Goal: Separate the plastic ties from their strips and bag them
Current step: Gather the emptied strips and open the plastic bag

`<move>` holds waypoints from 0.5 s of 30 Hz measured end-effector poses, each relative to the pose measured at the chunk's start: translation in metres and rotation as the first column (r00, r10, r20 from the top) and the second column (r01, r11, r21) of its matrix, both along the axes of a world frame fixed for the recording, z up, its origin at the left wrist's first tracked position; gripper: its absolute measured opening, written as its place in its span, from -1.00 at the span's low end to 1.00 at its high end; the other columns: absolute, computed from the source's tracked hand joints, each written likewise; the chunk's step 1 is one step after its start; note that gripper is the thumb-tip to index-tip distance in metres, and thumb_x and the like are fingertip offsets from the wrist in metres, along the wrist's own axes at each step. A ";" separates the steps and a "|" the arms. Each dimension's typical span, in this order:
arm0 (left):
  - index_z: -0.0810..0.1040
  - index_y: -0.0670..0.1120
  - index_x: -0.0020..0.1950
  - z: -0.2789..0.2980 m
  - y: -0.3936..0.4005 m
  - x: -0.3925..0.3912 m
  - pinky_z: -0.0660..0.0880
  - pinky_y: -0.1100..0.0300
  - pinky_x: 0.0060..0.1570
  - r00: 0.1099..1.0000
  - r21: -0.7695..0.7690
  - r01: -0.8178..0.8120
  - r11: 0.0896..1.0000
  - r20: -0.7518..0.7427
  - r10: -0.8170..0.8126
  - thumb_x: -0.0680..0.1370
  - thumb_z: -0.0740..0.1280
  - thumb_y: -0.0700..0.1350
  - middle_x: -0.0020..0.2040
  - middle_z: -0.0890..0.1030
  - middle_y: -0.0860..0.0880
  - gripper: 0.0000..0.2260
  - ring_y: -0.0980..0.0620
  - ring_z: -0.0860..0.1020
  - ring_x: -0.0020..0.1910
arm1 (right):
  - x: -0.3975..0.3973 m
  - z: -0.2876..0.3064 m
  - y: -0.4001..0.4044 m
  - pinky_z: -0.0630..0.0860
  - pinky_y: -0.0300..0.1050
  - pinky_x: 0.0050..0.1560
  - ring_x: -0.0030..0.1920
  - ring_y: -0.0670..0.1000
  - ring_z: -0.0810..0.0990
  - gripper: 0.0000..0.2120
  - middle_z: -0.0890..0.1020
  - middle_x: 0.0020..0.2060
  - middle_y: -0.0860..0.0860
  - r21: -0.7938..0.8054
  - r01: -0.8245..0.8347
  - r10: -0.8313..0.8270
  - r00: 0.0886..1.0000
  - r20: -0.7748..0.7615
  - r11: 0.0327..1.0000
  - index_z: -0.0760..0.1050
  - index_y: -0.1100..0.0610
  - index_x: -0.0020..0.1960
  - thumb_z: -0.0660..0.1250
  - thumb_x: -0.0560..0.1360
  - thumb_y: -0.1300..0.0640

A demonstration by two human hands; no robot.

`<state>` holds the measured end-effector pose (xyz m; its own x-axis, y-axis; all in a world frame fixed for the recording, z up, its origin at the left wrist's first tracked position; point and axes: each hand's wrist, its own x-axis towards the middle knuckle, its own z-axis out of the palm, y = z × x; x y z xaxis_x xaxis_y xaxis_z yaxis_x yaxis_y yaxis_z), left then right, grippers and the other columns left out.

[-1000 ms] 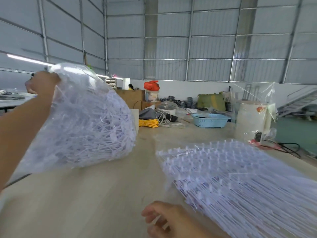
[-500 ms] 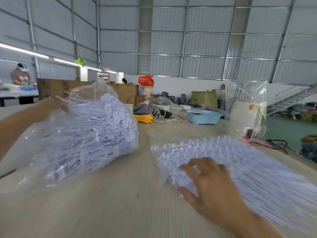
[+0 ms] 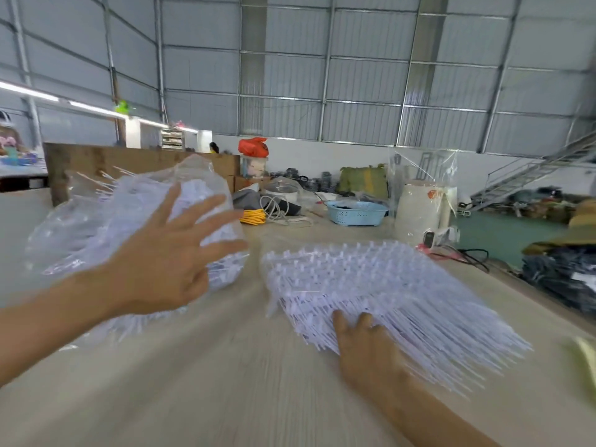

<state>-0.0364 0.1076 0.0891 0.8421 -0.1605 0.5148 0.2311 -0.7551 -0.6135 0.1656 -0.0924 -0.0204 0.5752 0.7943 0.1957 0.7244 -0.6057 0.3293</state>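
A clear plastic bag [image 3: 80, 227] stuffed with loose white ties lies on the pale wooden table [image 3: 225, 375] at the left. My left hand [image 3: 167, 256] hovers in front of it with fingers spread wide, holding nothing. To the right lies a thick stack of white tie strips [image 3: 387, 285], their long tails fanning toward the near right. My right hand [image 3: 364, 340] rests on the stack's near left edge, fingers against the ties; whether it grips any is hidden by blur.
Behind the bag stands a brown cardboard panel [image 3: 96, 159]. Farther back on the table are a yellow cable coil [image 3: 253, 217], a blue basket [image 3: 356, 213] and a white roll in clear plastic [image 3: 422, 211]. Dark bundles [image 3: 561, 272] sit past the right edge.
My left hand has let go of the bag, which now lies on the table, and has opened in front of it. My right hand slid back to the stack's near edge.
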 end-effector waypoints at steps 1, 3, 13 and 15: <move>0.33 0.20 0.44 -0.026 -0.001 0.007 -0.21 -0.42 0.35 0.967 0.092 -0.144 0.985 -0.198 0.160 0.47 0.14 0.11 0.56 0.05 -0.08 -0.50 -0.26 -0.07 0.51 | -0.006 0.003 0.004 0.45 0.03 0.12 0.22 0.25 0.44 -0.48 0.28 0.28 0.41 -0.029 0.007 -0.007 1.000 0.004 1.000 -0.12 0.16 0.52 -0.04 0.60 0.21; -0.10 0.24 0.53 -0.063 0.036 0.011 -0.48 -0.46 0.19 0.780 0.191 -0.493 0.849 -0.334 0.528 0.52 0.03 0.33 0.47 -0.40 -0.05 -0.38 -0.26 -0.44 0.41 | -0.025 0.009 0.011 0.42 0.08 0.17 0.27 0.32 0.39 -0.48 0.26 0.28 0.49 -0.094 -0.005 0.005 1.000 -0.007 0.996 -0.14 0.24 0.51 -0.05 0.60 0.25; -0.41 0.22 0.46 -0.061 0.128 0.010 -0.11 -0.38 0.36 0.469 0.097 -0.846 0.524 -0.332 0.819 0.47 0.13 0.40 0.51 -0.39 0.09 -0.17 -0.08 -0.22 0.54 | -0.074 0.012 -0.031 0.46 -0.07 -0.63 -0.54 0.33 0.52 -0.31 0.52 -0.40 0.47 0.164 -0.020 0.034 0.996 -0.086 0.986 0.69 0.13 -0.09 0.63 -0.21 -0.04; -0.33 0.21 0.49 -0.059 0.118 0.018 -0.12 -0.39 0.37 0.496 0.015 -0.843 0.537 -0.361 0.789 0.48 0.23 0.32 0.54 -0.33 0.06 -0.16 -0.09 -0.21 0.54 | -0.070 0.005 -0.036 0.43 -0.09 -0.67 -0.59 0.28 0.50 -0.32 0.53 -0.41 0.43 0.160 -0.019 0.033 0.996 -0.085 0.987 0.70 0.06 -0.13 0.64 -0.26 -0.02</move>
<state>-0.0184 0.2254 0.0297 0.6596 0.7314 0.1732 0.6249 -0.4056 -0.6671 0.0954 -0.1284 -0.0155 0.5752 0.7720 0.2704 0.7622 -0.6258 0.1655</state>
